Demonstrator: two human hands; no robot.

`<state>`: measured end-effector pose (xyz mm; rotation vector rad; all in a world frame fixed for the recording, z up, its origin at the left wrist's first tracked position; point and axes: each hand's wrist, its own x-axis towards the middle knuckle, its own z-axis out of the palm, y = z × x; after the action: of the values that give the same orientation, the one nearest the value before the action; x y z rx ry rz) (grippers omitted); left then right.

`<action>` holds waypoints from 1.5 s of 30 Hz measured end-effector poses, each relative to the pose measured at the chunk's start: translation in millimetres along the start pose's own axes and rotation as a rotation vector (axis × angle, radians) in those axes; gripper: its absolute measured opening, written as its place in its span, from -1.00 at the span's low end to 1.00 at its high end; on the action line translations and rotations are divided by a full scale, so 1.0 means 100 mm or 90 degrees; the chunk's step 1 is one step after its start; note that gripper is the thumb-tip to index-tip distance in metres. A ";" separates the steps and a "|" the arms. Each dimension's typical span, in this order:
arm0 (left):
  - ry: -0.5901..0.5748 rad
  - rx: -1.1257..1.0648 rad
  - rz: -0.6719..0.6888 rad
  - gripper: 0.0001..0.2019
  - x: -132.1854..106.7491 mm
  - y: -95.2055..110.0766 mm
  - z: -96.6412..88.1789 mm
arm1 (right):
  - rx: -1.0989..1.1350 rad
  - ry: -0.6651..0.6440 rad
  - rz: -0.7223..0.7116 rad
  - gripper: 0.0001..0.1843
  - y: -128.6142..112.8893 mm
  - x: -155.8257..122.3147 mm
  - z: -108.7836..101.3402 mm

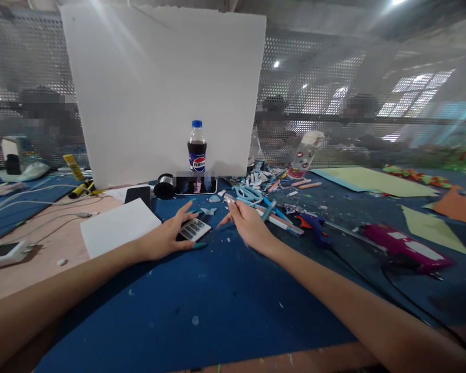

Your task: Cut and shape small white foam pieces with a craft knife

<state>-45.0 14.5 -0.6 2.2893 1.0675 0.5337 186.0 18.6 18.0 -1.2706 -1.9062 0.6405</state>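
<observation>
My left hand (166, 235), with long teal nails, lies around a small white tray (196, 228) with rows of dark marks or pieces. Its thumb runs along the tray's near edge and its fingers along the far edge. To the right, my right hand (252, 223) is raised a little, thumb and forefinger pinched together. Whatever is between those fingertips is too small to make out. Small pale blue scraps (208, 211) lie between the hands. Behind my right hand are light blue scissors (250, 194).
A cola bottle (197, 147) and a propped phone (196, 185) stand before a white board (166, 93). Left are white paper (118, 228) and a black spool (164, 186). Right lie pens (281, 221), a blue glue gun (316, 230), a magenta tool (407, 248) and cords.
</observation>
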 end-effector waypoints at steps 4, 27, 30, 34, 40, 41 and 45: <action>0.022 -0.005 0.007 -0.17 0.00 -0.03 0.01 | 0.058 -0.049 0.109 -0.56 -0.03 -0.02 0.01; 0.153 0.136 0.063 -0.68 -0.02 -0.04 -0.03 | 0.451 -0.315 0.219 -0.83 -0.21 -0.10 0.13; 0.144 0.139 0.077 -0.66 -0.03 -0.01 -0.03 | 0.453 -0.297 0.229 -0.82 -0.22 -0.10 0.13; 0.123 0.157 0.115 -0.46 -0.05 0.05 -0.03 | 0.429 -0.253 0.260 -0.83 -0.23 -0.08 0.09; 0.127 0.183 0.107 -0.44 -0.05 0.07 -0.01 | 0.396 -0.246 0.278 -0.86 -0.17 -0.05 0.06; 0.123 0.185 0.111 -0.42 -0.05 0.06 -0.01 | 0.393 -0.248 0.278 -0.85 -0.16 -0.05 0.06; 0.079 0.195 0.152 -0.47 -0.04 0.06 -0.02 | 0.357 -0.245 0.271 -0.86 -0.14 -0.04 0.08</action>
<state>-45.3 9.0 3.9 2.7058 0.9952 0.6522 173.0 9.6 22.1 -1.2353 -1.5590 1.6123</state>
